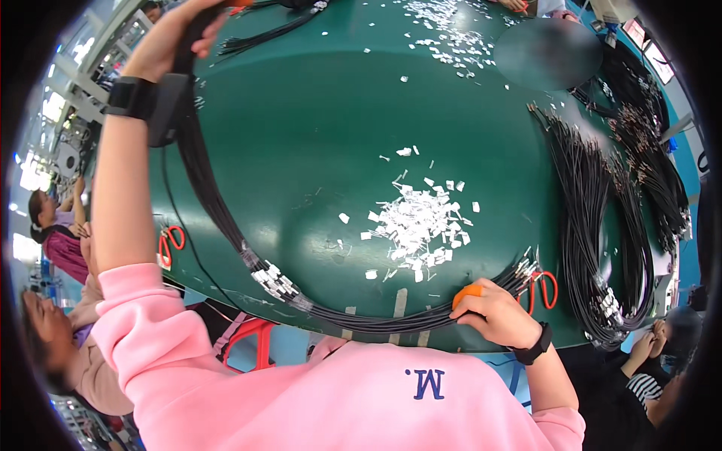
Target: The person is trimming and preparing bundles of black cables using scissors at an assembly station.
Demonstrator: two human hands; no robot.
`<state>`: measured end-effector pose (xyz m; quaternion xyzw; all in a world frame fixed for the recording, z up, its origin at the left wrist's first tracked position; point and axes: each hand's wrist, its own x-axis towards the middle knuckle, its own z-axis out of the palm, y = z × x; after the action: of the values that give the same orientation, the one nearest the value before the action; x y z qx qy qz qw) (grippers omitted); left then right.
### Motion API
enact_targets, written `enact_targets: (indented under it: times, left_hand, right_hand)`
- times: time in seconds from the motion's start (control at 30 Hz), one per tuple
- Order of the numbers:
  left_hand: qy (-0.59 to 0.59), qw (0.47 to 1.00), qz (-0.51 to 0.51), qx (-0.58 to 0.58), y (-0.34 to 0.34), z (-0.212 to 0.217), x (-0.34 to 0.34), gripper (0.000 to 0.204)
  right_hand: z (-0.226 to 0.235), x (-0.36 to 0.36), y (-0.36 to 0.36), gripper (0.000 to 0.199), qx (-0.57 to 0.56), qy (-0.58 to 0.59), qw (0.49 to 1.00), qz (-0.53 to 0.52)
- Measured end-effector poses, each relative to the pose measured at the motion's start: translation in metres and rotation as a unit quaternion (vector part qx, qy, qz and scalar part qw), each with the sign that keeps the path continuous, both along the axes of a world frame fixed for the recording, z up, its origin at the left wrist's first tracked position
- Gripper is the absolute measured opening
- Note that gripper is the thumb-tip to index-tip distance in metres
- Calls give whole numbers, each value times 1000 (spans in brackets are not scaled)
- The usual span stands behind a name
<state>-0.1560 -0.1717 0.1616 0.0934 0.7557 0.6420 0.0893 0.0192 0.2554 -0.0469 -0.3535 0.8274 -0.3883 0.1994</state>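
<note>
Landmark: the heap of white label scraps (421, 225) in the middle of the green worktop (301, 135); every place below is told from it.
Cable bundle: a thick bundle of black cables (226, 225) sweeps in a long arc on my side of the scraps, from my raised left hand down along the near edge of the worktop to my right hand.
Left hand: my left hand (177, 37) is lifted far up and to the left of the scraps, fingers closed round the upper end of the bundle; a black wrist strap (135, 98) sits just below it.
Right hand: my right hand (492, 308) lies below and right of the scraps at the worktop's near edge, closed on the lower end of the bundle – an orange cot (466, 295) covers one fingertip.
Labels on bundle: a cluster of white tags (274, 282) shows on the cables, below and left of the scraps.
Red scissors: one pair (541, 289) lies just right of my right hand, another (169, 244) far left of the scraps.
Other cables: heaps of black cables (602, 225) lie well right of the scraps.
Progress: judging by the spent scraps and the heaps to the right, a good share looks handled – this bundle in my hands is not yet laid down with them.
</note>
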Motion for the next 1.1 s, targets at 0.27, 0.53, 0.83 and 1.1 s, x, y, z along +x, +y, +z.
enact_targets:
  times: [0.27,0.53,0.83,1.1]
  left_hand:
    - [131,985,36,-109,-16,7,18,38]
    - [208,880,174,-391,-29,16,25,46]
    - [260,887,198,-327,14,-12,68,41]
    - [271,886,204,-315,73,-69,61,26]
  right_hand:
    - [-4,-5,-2,15,5,-1,1000,7]
    - [-8,-3,4,18,17,31,999,30]
    - [18,30,63,15,-36,88,897,-432]
    - [-10,32,70,31,151,199,870,-425]
